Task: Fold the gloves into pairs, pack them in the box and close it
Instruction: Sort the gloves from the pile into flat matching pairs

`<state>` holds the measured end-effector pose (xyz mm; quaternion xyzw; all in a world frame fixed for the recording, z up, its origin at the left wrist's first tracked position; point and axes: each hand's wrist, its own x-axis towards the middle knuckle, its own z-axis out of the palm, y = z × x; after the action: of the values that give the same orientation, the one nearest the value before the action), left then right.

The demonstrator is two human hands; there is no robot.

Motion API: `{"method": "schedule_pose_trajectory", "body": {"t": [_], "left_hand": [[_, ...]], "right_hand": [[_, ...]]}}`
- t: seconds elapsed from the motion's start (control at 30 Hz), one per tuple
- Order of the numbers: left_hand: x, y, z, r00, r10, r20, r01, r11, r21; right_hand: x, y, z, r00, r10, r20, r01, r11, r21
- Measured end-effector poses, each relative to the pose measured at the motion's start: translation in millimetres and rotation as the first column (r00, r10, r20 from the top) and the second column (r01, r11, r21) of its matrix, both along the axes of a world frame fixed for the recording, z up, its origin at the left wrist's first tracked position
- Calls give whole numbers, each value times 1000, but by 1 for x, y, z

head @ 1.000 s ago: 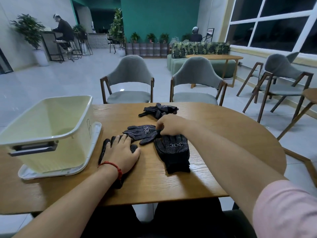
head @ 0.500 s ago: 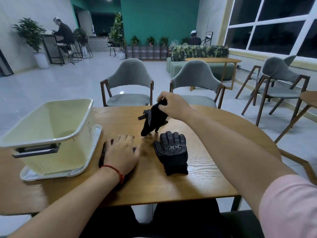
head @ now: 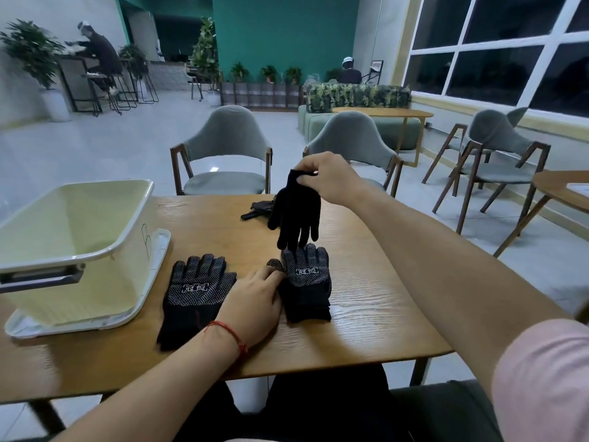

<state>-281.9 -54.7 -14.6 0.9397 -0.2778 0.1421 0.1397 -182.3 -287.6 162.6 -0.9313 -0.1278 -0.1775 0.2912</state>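
While right hand (head: 331, 180) pinches dangling glove (head: 298, 215), left hand (head: 255, 301) flat against glove stack (head: 307, 288), box (head: 134, 224) well left.

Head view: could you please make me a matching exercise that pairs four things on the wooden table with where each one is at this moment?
Things:
1. dangling black knit glove
2. leftmost black dotted glove
3. crumpled black gloves
4. pale yellow plastic box

Places:
A. stands on the white plastic lid
B. at the far edge of the wooden table
C. pinched by the right hand
D. lies flat, left of the left hand

Pairs: 1-C, 2-D, 3-B, 4-A.
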Motion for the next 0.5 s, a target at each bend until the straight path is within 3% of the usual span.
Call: {"method": "schedule_pose_trajectory", "body": {"t": [0.23,0.33,0.5], "left_hand": [[-4,3,2,1000,2,-25,-3,998,-59],[-5,4,2,1000,5,-24,-7,997,-78],[-7,3,5,998,3,-55,-8,996,-92]], "right_hand": [[-11,9,-7,975,-110,194,118,992,-33],[-34,18,-21,963,-68,262,93,992,-84],[-95,27,-80,980,-6,199,35,989,-145]]}}
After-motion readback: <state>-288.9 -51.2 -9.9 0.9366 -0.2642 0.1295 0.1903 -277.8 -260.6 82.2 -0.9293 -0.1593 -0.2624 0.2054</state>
